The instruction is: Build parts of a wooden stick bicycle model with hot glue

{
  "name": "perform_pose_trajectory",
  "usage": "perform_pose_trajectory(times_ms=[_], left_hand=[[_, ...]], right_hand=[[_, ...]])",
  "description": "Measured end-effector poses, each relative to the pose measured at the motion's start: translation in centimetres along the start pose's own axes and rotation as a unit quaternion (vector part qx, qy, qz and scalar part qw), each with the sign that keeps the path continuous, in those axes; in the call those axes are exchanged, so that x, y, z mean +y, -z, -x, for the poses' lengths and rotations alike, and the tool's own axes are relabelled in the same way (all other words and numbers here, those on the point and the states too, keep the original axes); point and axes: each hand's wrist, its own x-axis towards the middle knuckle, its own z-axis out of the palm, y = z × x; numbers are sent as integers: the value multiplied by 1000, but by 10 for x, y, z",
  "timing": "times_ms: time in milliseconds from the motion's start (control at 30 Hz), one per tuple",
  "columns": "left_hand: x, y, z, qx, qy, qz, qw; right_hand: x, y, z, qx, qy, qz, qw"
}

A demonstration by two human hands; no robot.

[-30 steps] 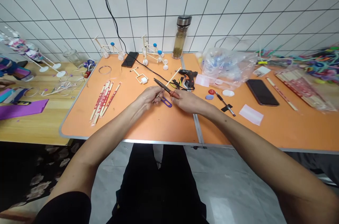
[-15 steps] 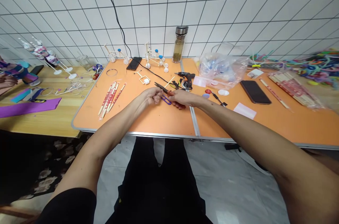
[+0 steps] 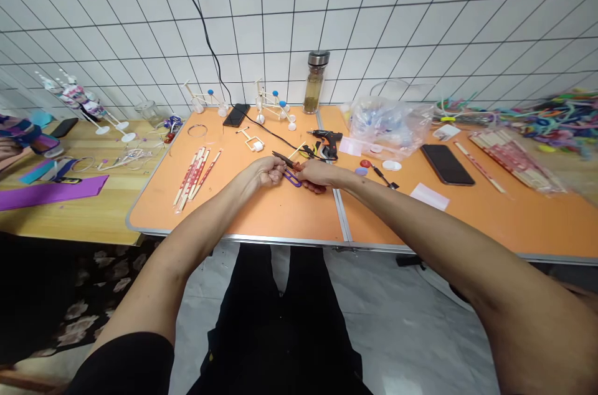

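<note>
My right hand (image 3: 317, 174) is closed around the orange handle of a pair of scissors (image 3: 286, 160), whose dark blades point left and away from me. My left hand (image 3: 270, 171) is closed in a pinch beside the blades; what its fingers hold, if anything, is too small to make out. Between the two hands shows a purple loop-shaped piece (image 3: 292, 178); I cannot tell whether it touches either hand. A thin wooden stick (image 3: 297, 149) lies just beyond the scissors. Behind it sits a small stick frame with a white roll (image 3: 256, 146).
A black glue gun (image 3: 329, 141) and a glass bottle (image 3: 314, 85) stand behind my hands. Stick models with blue caps (image 3: 275, 105) are near the wall. Wrapped chopsticks (image 3: 194, 178) lie left; a phone (image 3: 447, 164) and a plastic bag (image 3: 387, 124) right. Another person's hand is at far left.
The view has shifted slightly. My hands and the scissors stay almost in the same place, with only small finger movement.
</note>
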Motion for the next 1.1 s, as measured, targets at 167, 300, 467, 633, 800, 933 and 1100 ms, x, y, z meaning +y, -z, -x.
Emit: perform_pose_trajectory(times_ms=[167, 300, 467, 633, 800, 933, 1100], left_hand=[[-2, 0, 2, 7, 0, -13, 1000], [-4, -2, 5, 9, -8, -24, 1000], [-7, -3, 9, 7, -22, -32, 999], [-7, 2, 15, 11, -51, -40, 998], [-6, 3, 15, 22, -41, -23, 999], [-8, 2, 19, 7, -20, -16, 1000], [-12, 0, 26, -13, -24, -25, 999]], right_hand=[[-2, 0, 4, 1, -2, 9, 1000], [-3, 0, 6, 2, 1, 17, 1000], [0, 0, 9, 3, 9, 16, 1000], [4, -2, 14, 3, 30, 13, 999], [3, -9, 20, 18, 47, 33, 998], [3, -12, 22, 44, 66, 83, 993], [5, -12, 21, 73, 100, 131, 984]])
